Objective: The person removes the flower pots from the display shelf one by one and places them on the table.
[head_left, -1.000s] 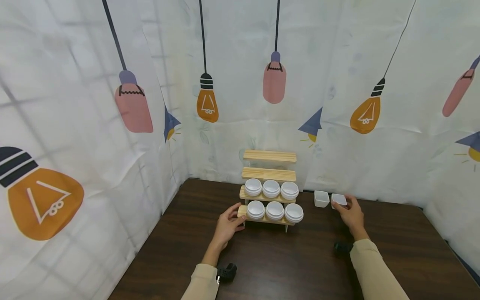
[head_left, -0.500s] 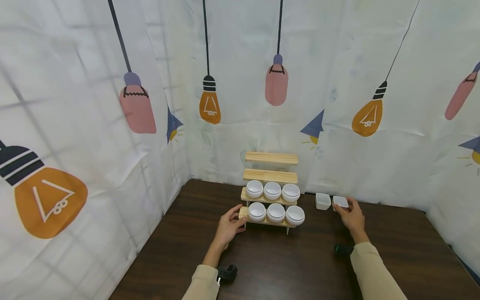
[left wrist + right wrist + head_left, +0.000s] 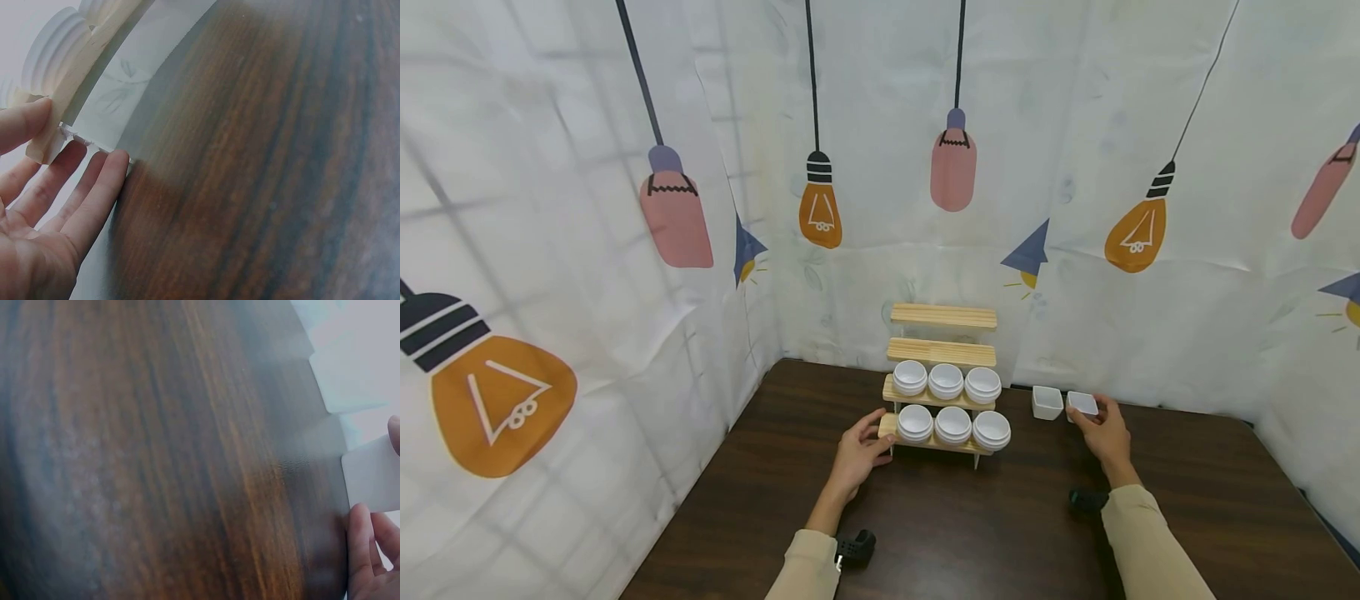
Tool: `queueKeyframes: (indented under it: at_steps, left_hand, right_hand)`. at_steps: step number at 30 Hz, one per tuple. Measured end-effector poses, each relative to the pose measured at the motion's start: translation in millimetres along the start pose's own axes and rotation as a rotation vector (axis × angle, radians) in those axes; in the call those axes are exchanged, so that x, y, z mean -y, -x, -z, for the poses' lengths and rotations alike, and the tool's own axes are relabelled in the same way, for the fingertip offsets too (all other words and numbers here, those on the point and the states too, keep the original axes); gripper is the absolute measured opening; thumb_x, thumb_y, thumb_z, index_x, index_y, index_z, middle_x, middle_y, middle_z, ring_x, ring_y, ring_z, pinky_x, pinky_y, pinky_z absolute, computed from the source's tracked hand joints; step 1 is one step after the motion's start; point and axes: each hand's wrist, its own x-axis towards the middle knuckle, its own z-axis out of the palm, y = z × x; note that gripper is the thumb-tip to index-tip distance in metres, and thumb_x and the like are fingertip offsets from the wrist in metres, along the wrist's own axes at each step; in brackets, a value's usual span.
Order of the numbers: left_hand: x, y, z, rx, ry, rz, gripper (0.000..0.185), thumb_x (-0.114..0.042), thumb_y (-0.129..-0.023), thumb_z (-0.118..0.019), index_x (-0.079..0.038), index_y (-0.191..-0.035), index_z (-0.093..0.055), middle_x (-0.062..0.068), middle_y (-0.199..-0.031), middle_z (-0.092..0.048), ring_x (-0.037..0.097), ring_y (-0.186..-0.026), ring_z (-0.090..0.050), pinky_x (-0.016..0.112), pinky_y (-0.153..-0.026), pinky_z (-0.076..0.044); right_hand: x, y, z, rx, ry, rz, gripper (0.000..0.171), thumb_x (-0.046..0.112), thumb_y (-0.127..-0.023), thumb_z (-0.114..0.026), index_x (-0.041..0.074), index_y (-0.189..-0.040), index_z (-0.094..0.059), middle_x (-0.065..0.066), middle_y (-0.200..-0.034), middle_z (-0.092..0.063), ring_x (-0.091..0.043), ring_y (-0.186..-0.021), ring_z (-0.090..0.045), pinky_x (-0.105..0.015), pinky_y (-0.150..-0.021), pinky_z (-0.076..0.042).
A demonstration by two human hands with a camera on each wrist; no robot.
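A tiered wooden display rack [image 3: 943, 317] stands at the back of the table. My left hand [image 3: 852, 457] holds the left end of its lowest shelf [image 3: 81, 75], thumb on the edge and fingers spread below beside the clear support. White round bowls [image 3: 952, 425] line the two lower tiers, three on each; some look stacked. To the right of the rack, my right hand [image 3: 1106, 435] pinches a small white square bowl [image 3: 1081, 403] between thumb and fingers. Its pale side [image 3: 372, 475] shows in the right wrist view. Another white square bowl [image 3: 1047, 402] stands just left of it.
The dark wood-grain table [image 3: 977, 525] extends in front of the rack and to both sides. A white curtain [image 3: 865, 275] printed with lamps hangs close behind the rack and down the left side. The upper two shelves [image 3: 942, 352] bear no bowls.
The head view has shifted slightly, so everything sits a little lower and further right in it. Both hands keep the same places, on the rack and on the square bowl.
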Motion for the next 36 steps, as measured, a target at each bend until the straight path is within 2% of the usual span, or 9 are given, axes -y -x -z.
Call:
queueKeyframes:
  at_steps: [7,19,25,29,31,33,36]
  left_hand:
    - [1.3,-0.6,0.8,-0.010,-0.006,0.007,0.062,-0.013,-0.098,-0.070,-0.006,-0.155,-0.044,0.022,-0.128,-0.065,0.031,-0.108,-0.071,0.039,-0.082,-0.066]
    - [1.5,-0.6,0.3,-0.009,-0.009,0.001,0.062,-0.013,-0.098,-0.070,-0.007,-0.154,-0.045,0.022,-0.128,-0.066,0.036,-0.111,-0.070,0.040,-0.082,-0.066]
    - [2.3,-1.2,0.9,-0.007,-0.005,0.008,0.061,-0.013,-0.098,-0.070,-0.009,-0.154,-0.046,0.020,-0.128,-0.066,0.027,-0.107,-0.071,0.038,-0.082,-0.066]
    - [0.7,-1.1,1.0,-0.004,-0.006,-0.001,0.061,-0.014,-0.099,-0.070,-0.009,-0.154,-0.046,0.020,-0.128,-0.066,0.030,-0.108,-0.071,0.040,-0.082,-0.066]
    - [-0.1,-1.0,0.9,-0.007,-0.004,0.000,0.060,-0.014,-0.098,-0.070,-0.011,-0.154,-0.046,0.020,-0.128,-0.067,0.033,-0.110,-0.071,0.040,-0.082,-0.066]
    - [-0.4,-1.0,0.7,-0.008,-0.002,0.001,0.060,-0.014,-0.098,-0.070,-0.011,-0.154,-0.047,0.020,-0.128,-0.067,0.033,-0.111,-0.070,0.040,-0.083,-0.066]
    - [0.6,-1.0,0.5,-0.013,-0.005,0.003,0.059,-0.013,-0.098,-0.070,-0.012,-0.153,-0.048,0.020,-0.127,-0.067,0.030,-0.109,-0.071,0.040,-0.082,-0.066]
  right_hand:
    - [0,0,0,-0.003,-0.009,-0.017,0.083,0.044,-0.099,-0.066,0.002,-0.158,-0.027,-0.034,-0.148,-0.042,-0.046,-0.134,-0.048,-0.058,-0.105,-0.048]
    - [-3,1,3,0.010,-0.027,-0.015,0.086,0.049,-0.098,-0.065,0.004,-0.159,-0.025,-0.034,-0.152,-0.039,-0.047,-0.138,-0.044,-0.061,-0.109,-0.045]
    - [-5,4,5,0.027,-0.041,-0.031,0.091,0.054,-0.097,-0.064,0.005,-0.161,-0.022,-0.035,-0.156,-0.034,-0.047,-0.142,-0.040,-0.062,-0.113,-0.042]
    - [-6,6,6,0.039,-0.068,-0.032,0.092,0.056,-0.097,-0.062,0.006,-0.162,-0.019,-0.034,-0.157,-0.032,-0.046,-0.142,-0.041,-0.061,-0.112,-0.045]
    - [-6,7,7,0.037,-0.076,-0.025,0.092,0.056,-0.098,-0.061,0.006,-0.162,-0.019,-0.034,-0.156,-0.034,-0.045,-0.141,-0.044,-0.054,-0.107,-0.050]
    - [-6,8,7,0.030,-0.088,-0.022,0.091,0.054,-0.098,-0.061,0.005,-0.162,-0.019,-0.033,-0.155,-0.036,-0.043,-0.140,-0.046,-0.039,-0.097,-0.056]
    - [-6,11,8,0.020,-0.104,-0.024,0.090,0.051,-0.099,-0.062,0.004,-0.162,-0.019,-0.033,-0.154,-0.038,-0.042,-0.139,-0.047,-0.014,-0.079,-0.052]
